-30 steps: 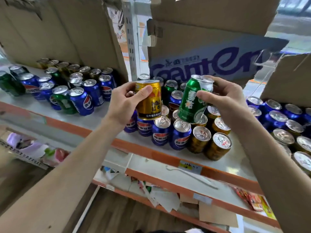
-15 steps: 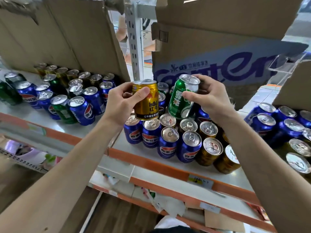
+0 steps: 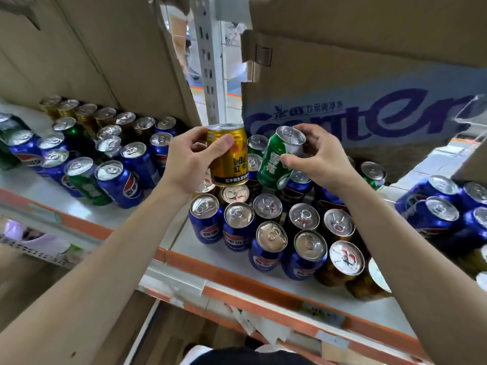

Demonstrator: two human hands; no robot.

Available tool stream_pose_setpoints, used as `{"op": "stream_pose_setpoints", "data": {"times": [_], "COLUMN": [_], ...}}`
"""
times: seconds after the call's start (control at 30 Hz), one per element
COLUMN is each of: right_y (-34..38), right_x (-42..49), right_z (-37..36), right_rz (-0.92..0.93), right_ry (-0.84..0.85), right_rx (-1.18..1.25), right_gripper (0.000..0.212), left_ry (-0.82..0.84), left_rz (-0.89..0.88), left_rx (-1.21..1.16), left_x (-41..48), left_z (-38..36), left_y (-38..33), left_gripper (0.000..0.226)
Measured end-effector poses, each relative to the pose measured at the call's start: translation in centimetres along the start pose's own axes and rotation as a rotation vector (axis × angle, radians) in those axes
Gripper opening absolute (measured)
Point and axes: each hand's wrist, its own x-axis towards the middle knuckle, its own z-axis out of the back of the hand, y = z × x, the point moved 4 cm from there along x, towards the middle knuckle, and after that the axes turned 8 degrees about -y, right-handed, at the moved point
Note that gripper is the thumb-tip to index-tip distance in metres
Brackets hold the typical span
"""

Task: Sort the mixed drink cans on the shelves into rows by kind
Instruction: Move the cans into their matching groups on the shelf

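My left hand grips a gold Red Bull can, held upright above the middle cluster of cans. My right hand grips a green can, tilted with its top leaning right, just beside the gold one. Below them stand blue Pepsi cans in front and gold cans to the right. A second mixed group of blue, green and gold cans fills the left shelf section. More blue cans stand at the far right.
The white shelf has an orange front edge. Cardboard boxes hang low over the cans, and a grey slotted upright stands between them. A lower shelf holds papers and packets.
The view has tipped down and closer to the middle cans. Both hands keep their cans and have drawn nearer together; the green can sits lower and further back over the cluster.
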Motion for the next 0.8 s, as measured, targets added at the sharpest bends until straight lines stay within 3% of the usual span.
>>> {"op": "stream_pose_setpoints", "data": {"times": [0.53,0.67,0.8], "right_y": [-1.0,-2.5,-3.7], "right_x": [-0.6,-0.6,-1.0], "right_z": [-2.5,-3.0,-3.1], "right_rz": [0.045,-0.026,-0.073], "right_ry": [0.034,0.077,0.07], "right_rx": [-0.433,-0.697,-0.779], "right_gripper": [0.067,0.075,0.076], "left_ry": [0.182,0.196,0.198], "left_rz": [-0.013,-0.011,-0.013], "left_rx": [-0.008,0.011,0.026], "left_x": [3.0,3.1,3.2], "left_z": [-1.0,-0.8,-0.6], "left_y": [2.3,2.6,3.0], "left_gripper": [0.057,0.055,0.054]}}
